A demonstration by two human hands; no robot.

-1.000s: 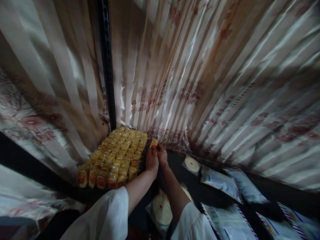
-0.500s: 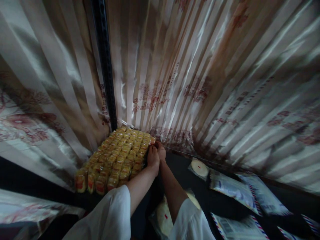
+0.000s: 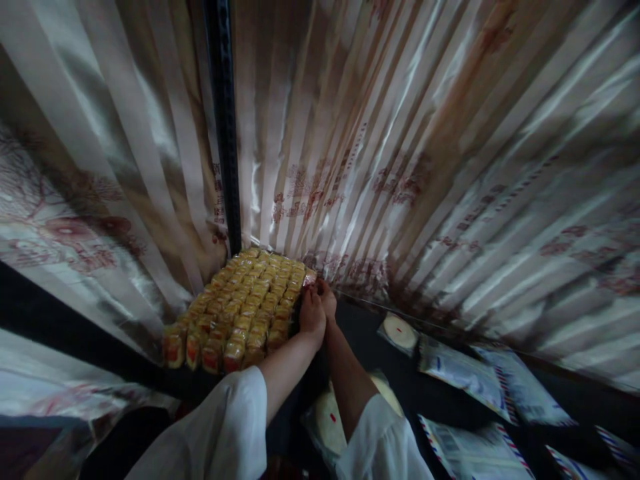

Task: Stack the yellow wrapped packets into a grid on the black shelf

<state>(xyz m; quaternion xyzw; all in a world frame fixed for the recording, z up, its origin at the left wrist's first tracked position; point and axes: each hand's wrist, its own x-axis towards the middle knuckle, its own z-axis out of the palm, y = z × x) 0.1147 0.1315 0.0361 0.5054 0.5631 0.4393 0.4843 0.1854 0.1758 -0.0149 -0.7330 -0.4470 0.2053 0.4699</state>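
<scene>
Fingers of my left hand (image 3: pixel 313 317) and right hand (image 3: pixel 328 301) bunch together, pinching a small wrapped piece (image 3: pixel 310 276) near the middle of the frame, at the upper right corner of the yellow wrapped rows (image 3: pixel 250 300). Farther out, toward the lower right, pale round discs (image 3: pixel 400 331) and stripe-edged packets (image 3: pixel 475 448) lie on the dark table (image 3: pixel 361 337), with creased, printed sheeting (image 3: pixel 345 107) above.

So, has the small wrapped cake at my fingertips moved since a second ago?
Yes, the cake has moved left, up against the block of wrapped cakes.
</scene>
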